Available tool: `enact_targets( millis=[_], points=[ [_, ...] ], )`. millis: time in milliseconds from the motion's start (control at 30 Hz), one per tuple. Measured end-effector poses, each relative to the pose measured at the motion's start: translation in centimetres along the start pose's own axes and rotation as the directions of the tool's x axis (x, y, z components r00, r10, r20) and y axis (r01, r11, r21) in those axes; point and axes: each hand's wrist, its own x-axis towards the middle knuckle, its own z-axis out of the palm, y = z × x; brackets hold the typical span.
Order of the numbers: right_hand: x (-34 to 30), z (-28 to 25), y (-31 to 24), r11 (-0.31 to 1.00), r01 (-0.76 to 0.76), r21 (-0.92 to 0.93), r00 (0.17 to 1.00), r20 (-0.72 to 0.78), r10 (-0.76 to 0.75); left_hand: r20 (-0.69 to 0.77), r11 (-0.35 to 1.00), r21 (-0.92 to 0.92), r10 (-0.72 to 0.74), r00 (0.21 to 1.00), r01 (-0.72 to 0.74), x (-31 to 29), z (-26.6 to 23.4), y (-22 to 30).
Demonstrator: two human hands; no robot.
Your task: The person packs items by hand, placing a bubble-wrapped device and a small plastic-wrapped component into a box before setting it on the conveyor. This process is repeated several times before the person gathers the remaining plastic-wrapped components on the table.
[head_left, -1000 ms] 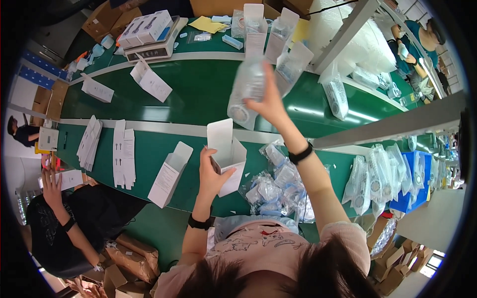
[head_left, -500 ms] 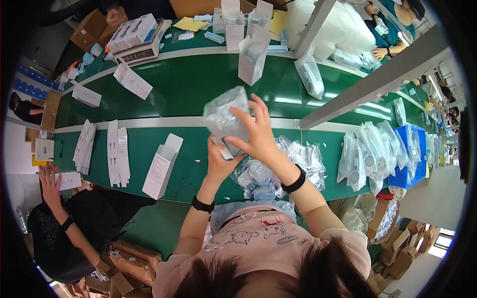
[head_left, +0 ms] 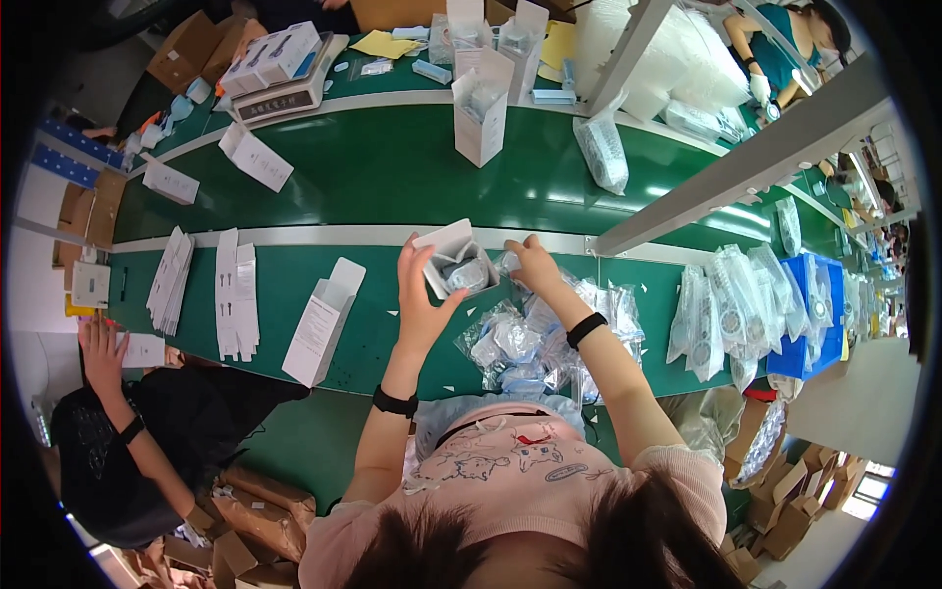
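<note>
My left hand (head_left: 422,302) holds an open white carton (head_left: 481,291) near the far edge of the bench, thumb and fingers round its sides. Its mouth faces me, a flap standing up at the back, and clear-wrapped contents (head_left: 463,274) show inside. Just right of the carton, my right hand (head_left: 536,267) is pinched on a small clear plastic bag (head_left: 509,261), partly hidden by the fingers. Below that hand lies a pile of clear bags (head_left: 525,344) with pale blue and white contents. Another open white carton (head_left: 322,324) stands to the left.
Flat folded cartons (head_left: 235,299) lie at left, near a co-worker's hand (head_left: 100,348). Beyond the bench runs a green conveyor belt (head_left: 363,177) bearing cartons and a bubble-wrapped item (head_left: 601,152). A slanting metal post (head_left: 726,162) and a blue bin (head_left: 814,334) stand at right.
The bubble-wrapped item is no longer held above the carton; wrapped contents now show inside it. My right hand has moved right and down to a small bag. Things on the belt have drifted left.
</note>
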Motion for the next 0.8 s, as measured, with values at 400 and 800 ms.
enact_targets(
  millis=[400,800],
  points=[
    [-5.2,-8.3,-7.8,0.372,0.61,0.699,0.726,-0.682,0.089,-0.025,0.967,0.127,-0.219,0.975,0.22,1.8,-0.3,1.0],
    [-4.7,-7.9,-11.7,0.665,0.691,-0.285,0.584,-0.324,-0.745,-0.092,0.98,0.066,-0.18,0.979,0.187,2.3,-0.2,0.0]
  ],
)
